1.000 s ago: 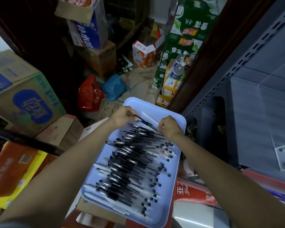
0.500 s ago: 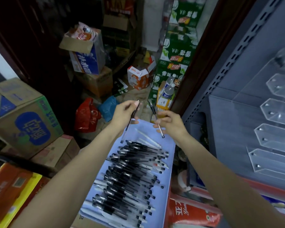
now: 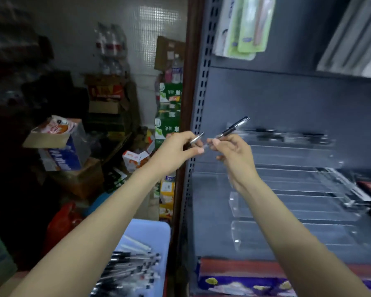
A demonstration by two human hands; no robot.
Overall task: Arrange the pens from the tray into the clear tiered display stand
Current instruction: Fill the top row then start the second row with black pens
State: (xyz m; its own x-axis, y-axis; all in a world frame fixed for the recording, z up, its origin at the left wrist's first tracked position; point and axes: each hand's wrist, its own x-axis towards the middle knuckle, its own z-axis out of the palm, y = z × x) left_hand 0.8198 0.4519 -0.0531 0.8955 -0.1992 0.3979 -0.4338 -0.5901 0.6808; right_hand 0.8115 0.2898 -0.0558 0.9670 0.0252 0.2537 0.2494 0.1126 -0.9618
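My left hand (image 3: 176, 150) pinches a pen (image 3: 197, 138) whose tip sticks out up and to the right. My right hand (image 3: 234, 154) grips a black-capped pen (image 3: 234, 127) that slants up to the right. Both hands are raised close together, in front of the left end of the clear tiered display stand (image 3: 287, 185) on the grey shelf. A few dark pens lie in the stand's top tier (image 3: 266, 132). Down below, the pale blue tray (image 3: 156, 234) holds several black pens (image 3: 129, 269), partly cut off by the frame's edge.
A slotted grey shelf upright (image 3: 199, 99) and a brown post (image 3: 190, 61) separate the shelving from a storeroom piled with cardboard boxes (image 3: 58, 144) and green cartons (image 3: 168, 112). A red bag (image 3: 61, 224) lies on the floor. Packaged goods (image 3: 242, 24) hang above the stand.
Both hands lifted a pen each off the tray and rose to the right toward the stand. The view tilted up; the tray dropped to the bottom of the frame.
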